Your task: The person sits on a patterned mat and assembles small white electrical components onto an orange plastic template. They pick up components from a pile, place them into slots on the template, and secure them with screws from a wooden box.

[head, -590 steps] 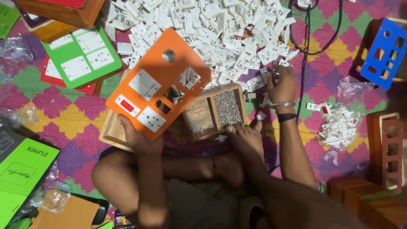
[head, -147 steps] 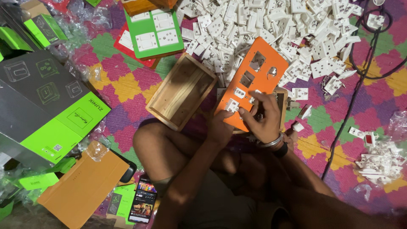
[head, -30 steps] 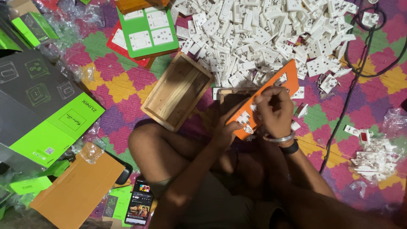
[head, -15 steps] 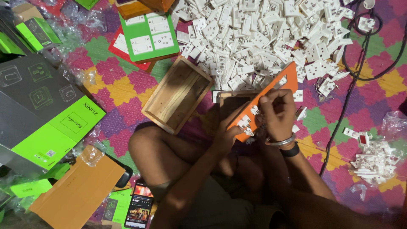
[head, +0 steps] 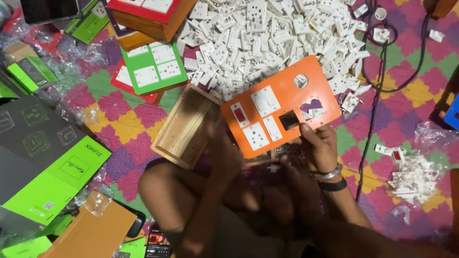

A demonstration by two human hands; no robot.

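I hold an orange switch panel [head: 282,102] face up over my lap. It carries a red switch, several white switches and a socket, and has a round hole and open cut-outs. My right hand [head: 318,145] grips its lower right edge, thumb next to a rectangular cut-out. My left hand [head: 224,150], dark and partly hidden, holds the panel's lower left edge. An open, empty wooden box [head: 184,126] lies just left of the panel on the patterned mat.
A large heap of white switches and sockets [head: 267,33] lies beyond the panel. A green switch panel [head: 153,67] and wooden boxes are at the upper left, green and black cartons [head: 52,177] at left. A black cable [head: 377,95] runs down the right, near loose white parts [head: 411,174].
The orange panel has turned from tilted on its edge to flat, face up. My right hand has shifted from its face to its lower right edge.
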